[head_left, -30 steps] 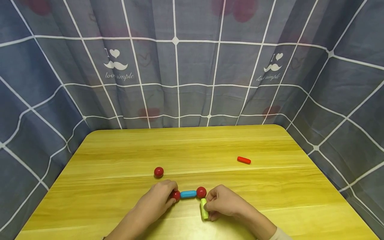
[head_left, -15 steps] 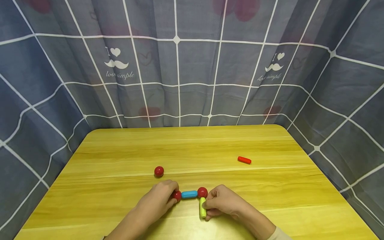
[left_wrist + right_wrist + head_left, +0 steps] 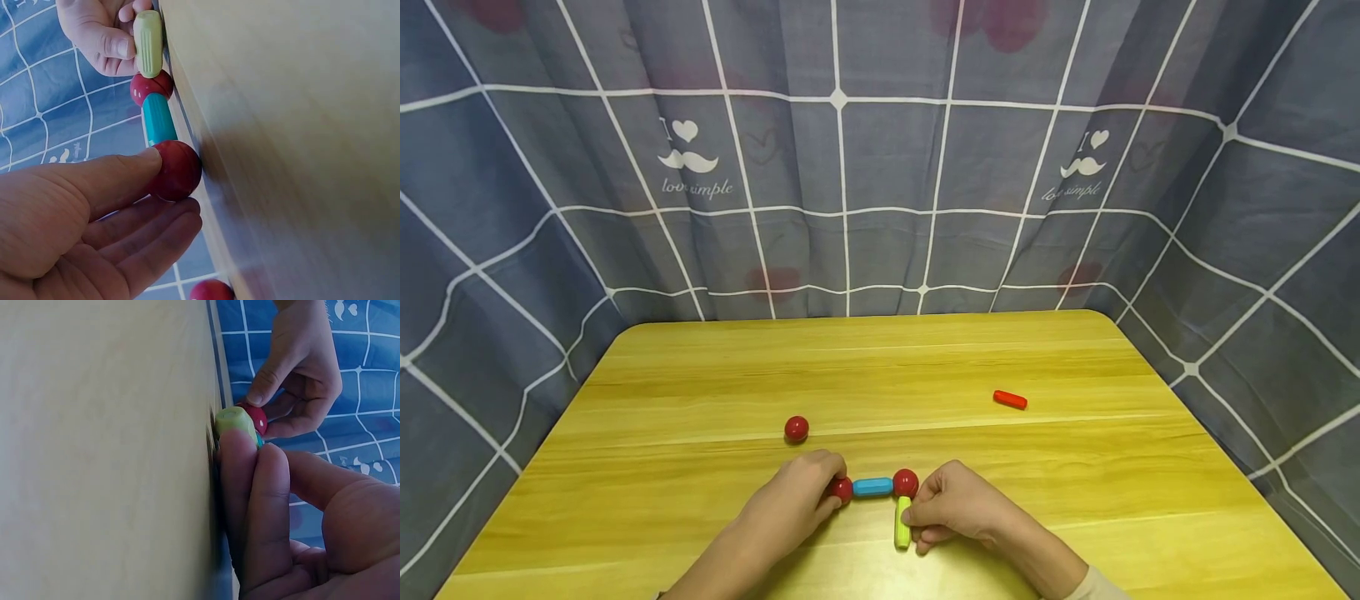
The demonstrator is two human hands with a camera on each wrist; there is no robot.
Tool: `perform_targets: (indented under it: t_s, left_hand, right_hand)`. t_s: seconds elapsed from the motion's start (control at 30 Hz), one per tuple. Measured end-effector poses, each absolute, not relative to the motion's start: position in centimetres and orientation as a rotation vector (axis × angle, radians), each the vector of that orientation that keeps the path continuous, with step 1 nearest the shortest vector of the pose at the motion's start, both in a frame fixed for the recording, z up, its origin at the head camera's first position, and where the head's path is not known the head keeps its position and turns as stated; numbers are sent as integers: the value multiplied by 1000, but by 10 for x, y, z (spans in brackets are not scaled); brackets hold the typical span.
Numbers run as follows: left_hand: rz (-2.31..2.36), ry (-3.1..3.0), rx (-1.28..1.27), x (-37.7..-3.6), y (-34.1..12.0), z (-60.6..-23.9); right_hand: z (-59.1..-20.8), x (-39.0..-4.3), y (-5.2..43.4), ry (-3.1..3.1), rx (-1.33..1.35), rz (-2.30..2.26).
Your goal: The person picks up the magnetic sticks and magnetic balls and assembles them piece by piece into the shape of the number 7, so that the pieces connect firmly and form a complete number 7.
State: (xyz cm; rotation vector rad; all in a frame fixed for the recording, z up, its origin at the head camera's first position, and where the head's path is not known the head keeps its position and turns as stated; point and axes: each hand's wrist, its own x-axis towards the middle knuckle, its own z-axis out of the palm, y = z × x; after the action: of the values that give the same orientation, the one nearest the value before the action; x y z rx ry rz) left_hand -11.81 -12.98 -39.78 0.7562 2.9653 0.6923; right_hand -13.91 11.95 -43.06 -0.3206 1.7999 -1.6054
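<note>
The short light-green plastic rod (image 3: 902,522) lies on the yellow wooden table (image 3: 700,392) near its front edge, one end touching the right-hand red ball (image 3: 906,482). My right hand (image 3: 958,504) pinches this rod between thumb and fingers. That ball joins a short blue plastic rod (image 3: 872,487), whose other end meets a second red ball (image 3: 841,489), which my left hand (image 3: 793,498) holds between thumb and fingertips. A loose red ball (image 3: 796,428) sits just behind my left hand. A small red plastic rod (image 3: 1010,400) lies well apart, to the right.
</note>
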Motion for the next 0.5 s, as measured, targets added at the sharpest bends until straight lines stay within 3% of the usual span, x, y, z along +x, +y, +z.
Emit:
perform_targets:
  t_s: [0.5]
  left_hand:
    - [691,2970,768,-117,-130,-397]
  right_hand:
    - [-425,-169,145,2256,-234,-1580]
